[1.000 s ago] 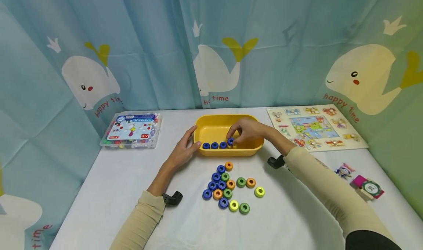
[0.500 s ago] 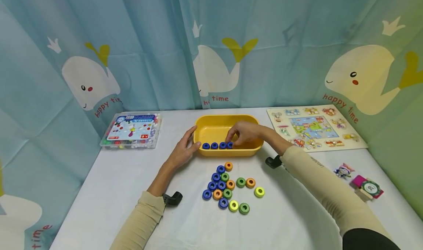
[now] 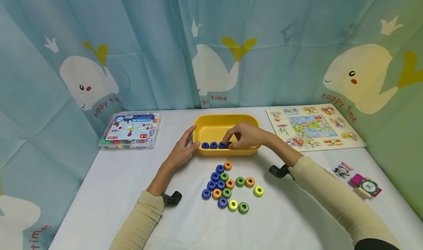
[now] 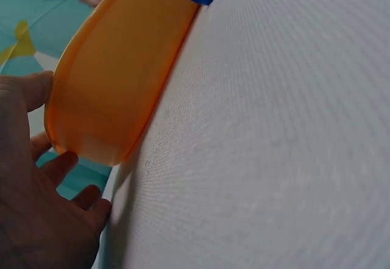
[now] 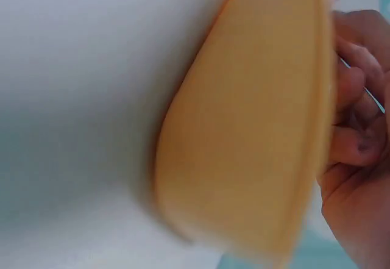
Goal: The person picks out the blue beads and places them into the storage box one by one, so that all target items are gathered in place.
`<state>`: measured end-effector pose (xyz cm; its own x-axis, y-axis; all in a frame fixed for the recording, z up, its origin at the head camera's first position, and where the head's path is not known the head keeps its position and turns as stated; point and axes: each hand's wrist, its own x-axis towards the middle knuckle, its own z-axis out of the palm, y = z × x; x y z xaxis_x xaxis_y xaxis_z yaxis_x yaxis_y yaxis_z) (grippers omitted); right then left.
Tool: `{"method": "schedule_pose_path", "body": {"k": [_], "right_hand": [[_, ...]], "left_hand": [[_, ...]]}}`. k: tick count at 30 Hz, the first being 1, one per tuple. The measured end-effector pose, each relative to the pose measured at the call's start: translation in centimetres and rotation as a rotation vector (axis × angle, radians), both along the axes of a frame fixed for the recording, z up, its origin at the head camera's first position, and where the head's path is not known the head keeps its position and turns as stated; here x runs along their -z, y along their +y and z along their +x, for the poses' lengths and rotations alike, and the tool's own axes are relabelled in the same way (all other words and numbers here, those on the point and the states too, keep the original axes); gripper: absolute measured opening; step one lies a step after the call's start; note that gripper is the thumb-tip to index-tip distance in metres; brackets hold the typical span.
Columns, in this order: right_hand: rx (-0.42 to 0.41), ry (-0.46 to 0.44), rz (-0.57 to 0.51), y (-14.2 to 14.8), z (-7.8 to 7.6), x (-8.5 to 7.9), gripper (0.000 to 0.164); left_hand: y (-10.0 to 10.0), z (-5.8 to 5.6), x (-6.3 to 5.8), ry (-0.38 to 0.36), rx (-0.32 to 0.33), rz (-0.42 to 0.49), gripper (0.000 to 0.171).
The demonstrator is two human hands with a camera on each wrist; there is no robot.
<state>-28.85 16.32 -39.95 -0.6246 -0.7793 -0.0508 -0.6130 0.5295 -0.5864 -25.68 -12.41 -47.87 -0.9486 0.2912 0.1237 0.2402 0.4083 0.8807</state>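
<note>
In the head view, a yellow tray point(image 3: 228, 152) stands on the white table. My left hand point(image 3: 181, 154) touches its left end, thumb and index finger at the rim, the other fingers loosely extended along the outside. A row of small blue ring beads point(image 3: 205, 145) lies inside along the near wall. My right hand point(image 3: 246, 135) reaches over the tray's right part and pinches the rightmost blue ring bead point(image 3: 228, 144), partly hidden by the thumb. In the right wrist view, the tray wall point(image 5: 244, 129) hides the fingertips.
Several blue, green, orange and yellow ring beads point(image 3: 220, 184) lie in front of the tray. A clear box of beads point(image 3: 130, 130) sits back left. A picture puzzle board point(image 3: 314, 127) lies back right, with a small figure point(image 3: 342, 170) and a stamp-like toy point(image 3: 367, 185) nearer.
The right hand has lowered the blue ring bead to the tray floor at the right end of the row, and the fingers have shifted slightly left. The left hand has stayed put.
</note>
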Motion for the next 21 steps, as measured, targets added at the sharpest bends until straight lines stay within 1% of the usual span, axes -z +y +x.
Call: {"method": "schedule_pose_path", "body": {"k": [3,5,7,10,13,16,19,21], "right_hand": [[-0.046,0.046,-0.071,-0.2,2.7,-1.0,0.022],[-0.053,0.065,-0.108,-0.3,4.7,-1.5,0.021],[-0.044,0.067,-0.137,-0.4,6.8,-1.7,0.021],[0.015,0.056,-0.135,-0.6,10.1,-1.6,0.023],[0.094,0.042,-0.136,-0.9,13.2,-0.7,0.025],[0.182,0.043,-0.164,-1.4,16.1,0.7,0.029],[0.256,0.036,-0.185,-1.8,18.3,2.3,0.034],[0.294,0.039,-0.193,-2.1,19.2,3.3,0.036]], "left_hand": [[0.0,0.0,0.1,0.0,0.006,-0.005,0.064],[0.0,0.0,0.1,0.003,0.007,-0.002,0.063],[0.0,0.0,0.1,0.007,0.007,0.003,0.063],[0.0,0.0,0.0,0.01,0.009,0.006,0.063],[0.0,0.0,0.0,0.01,0.013,0.009,0.063],[0.0,-0.1,-0.1,0.01,0.011,0.009,0.063],[-0.1,0.0,-0.1,0.016,0.016,0.006,0.063],[-0.1,0.0,-0.1,0.024,0.018,0.012,0.063]]}}
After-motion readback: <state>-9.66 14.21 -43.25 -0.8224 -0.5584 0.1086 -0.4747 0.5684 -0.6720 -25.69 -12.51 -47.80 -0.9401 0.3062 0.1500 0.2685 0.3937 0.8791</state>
